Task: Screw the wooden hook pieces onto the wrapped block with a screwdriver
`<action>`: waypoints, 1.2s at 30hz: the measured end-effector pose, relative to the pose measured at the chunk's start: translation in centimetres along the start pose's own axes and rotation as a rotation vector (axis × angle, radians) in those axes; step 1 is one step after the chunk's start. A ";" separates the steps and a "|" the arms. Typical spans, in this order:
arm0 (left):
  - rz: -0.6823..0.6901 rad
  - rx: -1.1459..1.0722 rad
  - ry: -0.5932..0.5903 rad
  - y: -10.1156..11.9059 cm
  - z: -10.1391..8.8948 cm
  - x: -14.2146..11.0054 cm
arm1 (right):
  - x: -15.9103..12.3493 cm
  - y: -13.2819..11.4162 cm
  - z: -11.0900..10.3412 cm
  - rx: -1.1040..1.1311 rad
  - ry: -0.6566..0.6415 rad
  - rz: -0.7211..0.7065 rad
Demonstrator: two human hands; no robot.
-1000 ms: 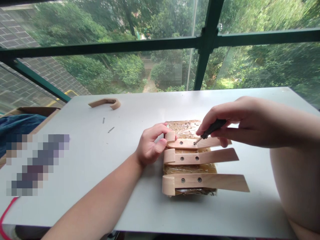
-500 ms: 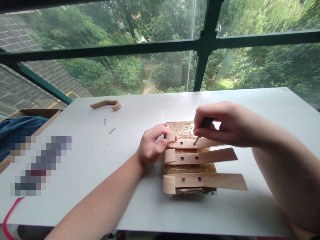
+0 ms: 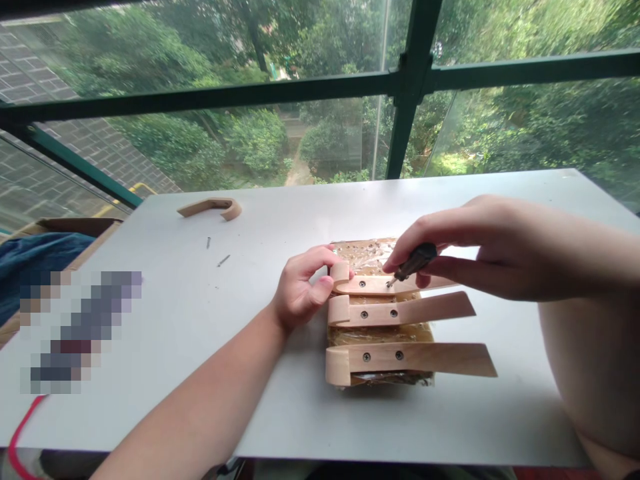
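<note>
A tape-wrapped board [image 3: 365, 257] lies on the white table, with three wooden hooks across it, each showing two screws. My right hand [image 3: 465, 247] is closed around a dark-handled screwdriver [image 3: 417, 261]. Its tip meets the right-hand screw [image 3: 389, 285] of the farthest wooden hook [image 3: 375, 285]. At that hook's curled end, my left hand [image 3: 306, 283] grips the hook and the board's left edge, its fingertips partly hidden behind the curl. Nearer to me are the middle hook [image 3: 425, 310] and the nearest hook [image 3: 450, 359], touched by neither hand.
A loose wooden hook [image 3: 213, 205] rests at the table's back left. Two loose screws, a short one [image 3: 209, 243] and a longer one [image 3: 223, 261], lie in front of it. A blurred item with a red cord [image 3: 17, 433] is at left, beside a box holding blue cloth [image 3: 45, 250].
My right hand swung its wrist inward, then back out to the right, turning the screwdriver while the tip stayed on the same screw. My left hand kept its hold.
</note>
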State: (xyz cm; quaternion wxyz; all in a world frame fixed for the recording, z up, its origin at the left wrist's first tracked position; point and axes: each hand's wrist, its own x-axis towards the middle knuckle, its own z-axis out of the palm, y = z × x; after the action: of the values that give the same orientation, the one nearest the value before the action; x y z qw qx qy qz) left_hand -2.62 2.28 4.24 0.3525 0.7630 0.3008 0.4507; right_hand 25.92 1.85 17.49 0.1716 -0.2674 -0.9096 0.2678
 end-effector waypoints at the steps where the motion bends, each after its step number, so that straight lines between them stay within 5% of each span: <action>1: 0.000 -0.007 -0.004 0.0 0.0 0.0 | 0.1 0.2 0.0 -0.012 -0.015 -0.004; 15: -0.004 -0.015 -0.007 0.1 -0.1 0.2 | 0.7 0.0 0.8 -0.086 -0.007 -0.034; 27: 0.023 0.017 -0.010 0.0 -0.2 0.3 | 1.9 0.0 2.0 -0.133 0.248 0.081; 36: 0.004 -0.021 -0.002 -0.1 -0.1 0.2 | 2.0 -0.1 2.1 0.050 0.136 -0.026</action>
State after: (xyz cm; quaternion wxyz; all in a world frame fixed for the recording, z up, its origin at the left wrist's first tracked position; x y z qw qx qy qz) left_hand -2.63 2.48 4.29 0.3598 0.7603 0.2942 0.4538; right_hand 23.32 2.09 16.25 0.2430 -0.2686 -0.8923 0.2695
